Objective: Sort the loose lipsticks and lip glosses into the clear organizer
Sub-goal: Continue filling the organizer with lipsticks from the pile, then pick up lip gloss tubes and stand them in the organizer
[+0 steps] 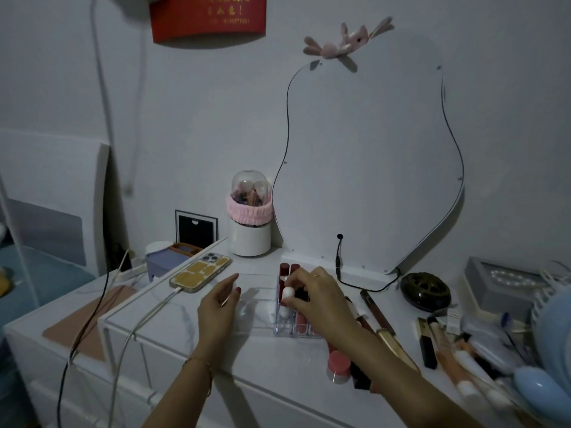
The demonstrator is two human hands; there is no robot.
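Right hand [318, 299] pinching white tube [288, 292] over organizer [256, 327] mid-frame, left hand [221, 304] fingers relaxed, loosely spread beside it

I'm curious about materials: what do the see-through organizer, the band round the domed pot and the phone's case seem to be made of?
The clear organizer looks like hard acrylic or similar plastic: glossy, see-through, with sharp straight edges. The pink band looks like soft plush fabric: matte, fuzzy and gathered in ridges. The phone case seems to be clear glossy plastic or silicone over yellowish patches; which one can't be told.
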